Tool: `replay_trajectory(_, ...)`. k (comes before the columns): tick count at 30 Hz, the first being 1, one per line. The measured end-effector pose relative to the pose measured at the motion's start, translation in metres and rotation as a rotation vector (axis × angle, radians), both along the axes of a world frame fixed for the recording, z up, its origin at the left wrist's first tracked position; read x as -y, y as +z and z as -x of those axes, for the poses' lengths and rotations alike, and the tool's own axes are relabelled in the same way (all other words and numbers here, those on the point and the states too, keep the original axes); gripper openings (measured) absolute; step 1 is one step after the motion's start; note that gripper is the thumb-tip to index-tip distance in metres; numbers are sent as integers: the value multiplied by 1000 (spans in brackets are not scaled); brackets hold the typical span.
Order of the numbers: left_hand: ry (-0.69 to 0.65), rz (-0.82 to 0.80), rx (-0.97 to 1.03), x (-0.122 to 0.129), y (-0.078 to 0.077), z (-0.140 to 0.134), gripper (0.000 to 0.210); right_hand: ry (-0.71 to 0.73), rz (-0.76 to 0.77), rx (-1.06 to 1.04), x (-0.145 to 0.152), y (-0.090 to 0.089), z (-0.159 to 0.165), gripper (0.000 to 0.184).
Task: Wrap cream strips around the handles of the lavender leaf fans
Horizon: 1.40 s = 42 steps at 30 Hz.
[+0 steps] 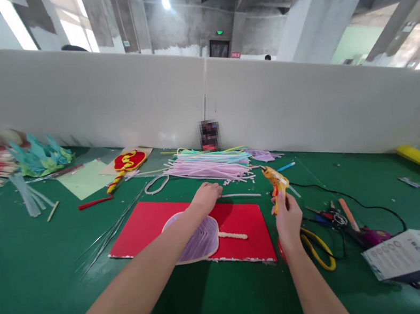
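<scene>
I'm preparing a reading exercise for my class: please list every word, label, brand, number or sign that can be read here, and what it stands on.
No text can be read with certainty.
Packet, right: printing and a row of round marks, too small and blurred.
Red sign, background: too small.
Green sign, background: lit, too small.
Dark item by the partition: pixelated, nothing legible.

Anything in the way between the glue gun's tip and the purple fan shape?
Yes, in this view: a pale strip beside the left hand crosses the line from the glue gun to the purple fan shape, and the left forearm hides part of that shape.
</scene>
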<state>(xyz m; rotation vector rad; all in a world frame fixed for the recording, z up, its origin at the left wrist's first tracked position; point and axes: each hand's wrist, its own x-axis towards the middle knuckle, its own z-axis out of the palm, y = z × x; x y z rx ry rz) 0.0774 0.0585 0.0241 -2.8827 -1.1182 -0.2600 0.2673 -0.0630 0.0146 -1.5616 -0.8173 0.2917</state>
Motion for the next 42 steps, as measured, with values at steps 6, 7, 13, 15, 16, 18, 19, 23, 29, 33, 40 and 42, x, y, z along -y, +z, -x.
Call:
replay_trajectory(6,-56,-12,-67,0,-3,0,12,4,13,6,1,0,0,45)
replay_trajectory(7,-47,-17,-75,-1,-3,0,12,6,12,4,1,0,0,45)
replay_trajectory(13,64,-29,-104,-9,0,12,16,12,7,8,1,1,0,44)
replay_trajectory(15,88,-32,-109,-12,2,15,16,15,7,5,1,1,0,44)
replay_trajectory(16,94,-35,-110,-14,3,17,17,15,7,3,1,1,0,44)
replay_trajectory(18,97,-37,-114,-19,5,18,18,17,3,1,1,1,1,44)
replay_trajectory(19,98,-38,-116,-22,5,19,18,18,1,-3,1,1,1,44)
replay_trajectory(23,127,-45,-105,-31,2,17,20,27,5,-22,0,-1,0,44)
replay_trajectory(29,143,-32,-28,-39,-3,23,15,17,7,-19,0,0,0,43)
replay_trajectory(33,62,25,-13,-44,2,32,14,18,20,-14,1,2,2,42)
replay_trajectory(40,-64,122,-119,-39,8,37,10,14,16,-12,0,1,1,46)
replay_trajectory(42,-37,123,-135,-37,10,33,10,23,17,-10,0,-1,0,45)
